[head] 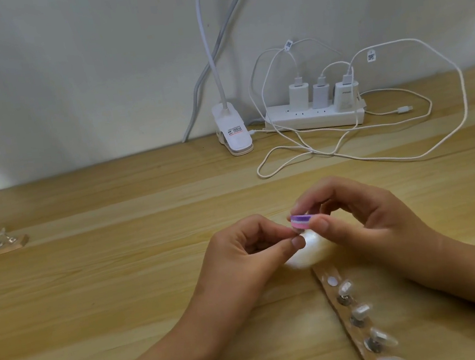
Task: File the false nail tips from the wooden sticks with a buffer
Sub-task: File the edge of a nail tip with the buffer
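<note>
My right hand [358,224] is pinching the pink-and-purple buffer [300,221] between thumb and fingertips, well in front of the power strip [313,118]. My left hand [249,248] is pinching something small just beneath the buffer, too hidden to tell what. The wooden stick [323,274] of nail tips [361,311] is lying farther in front of the strip, close to me.

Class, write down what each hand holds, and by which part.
Right hand pinches the purple-and-pink buffer across its edges, thumb near side, fingers far side. Left hand pinches what seems a nail tip, mostly hidden, beneath the buffer.
</note>
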A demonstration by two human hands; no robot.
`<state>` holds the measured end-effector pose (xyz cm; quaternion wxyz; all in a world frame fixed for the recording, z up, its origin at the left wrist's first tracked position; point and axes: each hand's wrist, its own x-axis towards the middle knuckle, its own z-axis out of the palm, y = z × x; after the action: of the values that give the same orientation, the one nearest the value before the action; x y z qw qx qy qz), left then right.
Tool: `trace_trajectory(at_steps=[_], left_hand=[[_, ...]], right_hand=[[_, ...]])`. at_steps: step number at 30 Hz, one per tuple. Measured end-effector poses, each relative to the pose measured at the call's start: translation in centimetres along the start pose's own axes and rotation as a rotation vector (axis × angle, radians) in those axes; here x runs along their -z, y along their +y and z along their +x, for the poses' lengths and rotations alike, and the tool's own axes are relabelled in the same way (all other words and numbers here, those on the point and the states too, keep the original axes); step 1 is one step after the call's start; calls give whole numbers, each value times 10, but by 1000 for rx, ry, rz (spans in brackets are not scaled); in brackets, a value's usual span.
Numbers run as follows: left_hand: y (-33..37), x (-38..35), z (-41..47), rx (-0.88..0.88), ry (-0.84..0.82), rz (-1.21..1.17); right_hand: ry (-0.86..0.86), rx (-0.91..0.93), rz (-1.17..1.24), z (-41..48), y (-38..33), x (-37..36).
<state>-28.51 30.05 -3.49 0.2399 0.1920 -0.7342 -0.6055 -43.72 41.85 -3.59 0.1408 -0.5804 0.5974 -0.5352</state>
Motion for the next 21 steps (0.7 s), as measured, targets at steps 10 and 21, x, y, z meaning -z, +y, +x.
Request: trace_trajectory(at_steps=[10, 21], left_hand=[[1, 0, -1, -13, 12, 14], [3, 0, 0, -4, 7, -27]], right_hand=[[-18, -76, 54, 1, 2, 0], [-21, -100, 36, 2, 2, 0]])
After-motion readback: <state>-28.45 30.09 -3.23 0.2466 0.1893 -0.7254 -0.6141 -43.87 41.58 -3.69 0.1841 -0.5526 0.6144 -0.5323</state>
